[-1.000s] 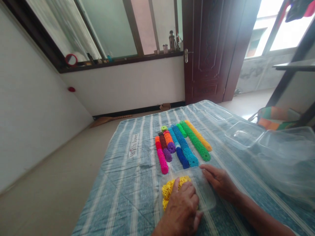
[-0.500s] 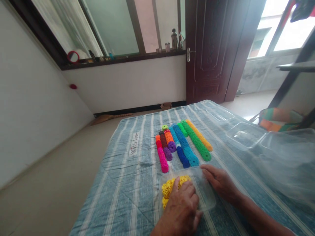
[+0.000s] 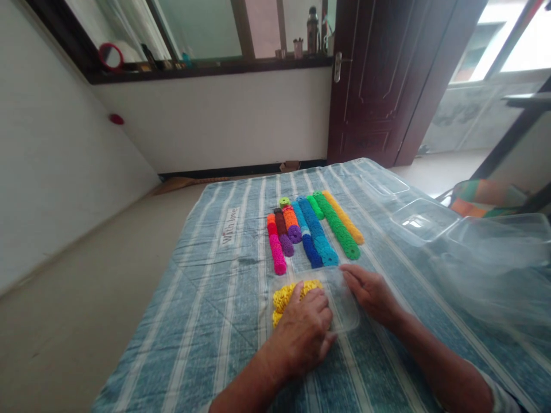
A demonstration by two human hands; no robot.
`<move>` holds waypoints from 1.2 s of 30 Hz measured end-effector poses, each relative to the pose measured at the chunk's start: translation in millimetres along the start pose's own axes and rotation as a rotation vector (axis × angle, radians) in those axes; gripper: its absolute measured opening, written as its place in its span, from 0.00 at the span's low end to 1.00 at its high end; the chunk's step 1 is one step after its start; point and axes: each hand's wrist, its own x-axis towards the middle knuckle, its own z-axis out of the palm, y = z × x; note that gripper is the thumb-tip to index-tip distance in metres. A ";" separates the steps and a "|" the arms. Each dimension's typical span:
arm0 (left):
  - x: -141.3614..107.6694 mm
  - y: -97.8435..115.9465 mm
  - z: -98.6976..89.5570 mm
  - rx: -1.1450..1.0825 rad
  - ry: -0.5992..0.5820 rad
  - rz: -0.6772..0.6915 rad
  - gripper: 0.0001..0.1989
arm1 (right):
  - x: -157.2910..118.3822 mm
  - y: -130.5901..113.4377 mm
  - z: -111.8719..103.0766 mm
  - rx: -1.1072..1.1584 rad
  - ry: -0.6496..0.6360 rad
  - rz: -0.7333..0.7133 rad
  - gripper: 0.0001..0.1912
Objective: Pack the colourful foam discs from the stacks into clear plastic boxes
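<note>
In the near clear container (image 3: pixel 346 307), your left hand (image 3: pixel 301 330) curls slightly spread fingers over at least two yellow rolls (image 3: pixel 283 296); at its far-right corner, your right hand (image 3: pixel 373 293) keeps fingers together.

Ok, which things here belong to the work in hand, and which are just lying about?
In use:
- left hand, over the yellow rolls
- right hand, at the rim of the clear tub
- probably the coloured rolls laid out beyond it

Lying about:
- red-rimmed mirror
- flask
- apparently the other clear tubs, perhaps spares
</note>
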 end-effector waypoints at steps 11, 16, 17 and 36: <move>-1.3 0.4 -0.1 0.008 -0.010 0.003 0.14 | -1.2 0.3 2.4 0.001 0.008 -0.001 0.19; -2.3 0.9 2.3 0.039 0.012 0.012 0.13 | -2.7 5.4 5.3 -0.025 0.092 -0.075 0.16; -2.3 0.8 2.8 0.046 0.021 0.015 0.14 | -2.8 5.8 4.9 -0.033 0.138 -0.116 0.14; -0.7 0.2 17.2 0.173 0.125 0.050 0.16 | 15.9 -51.6 1.2 -0.526 -0.472 -0.418 0.15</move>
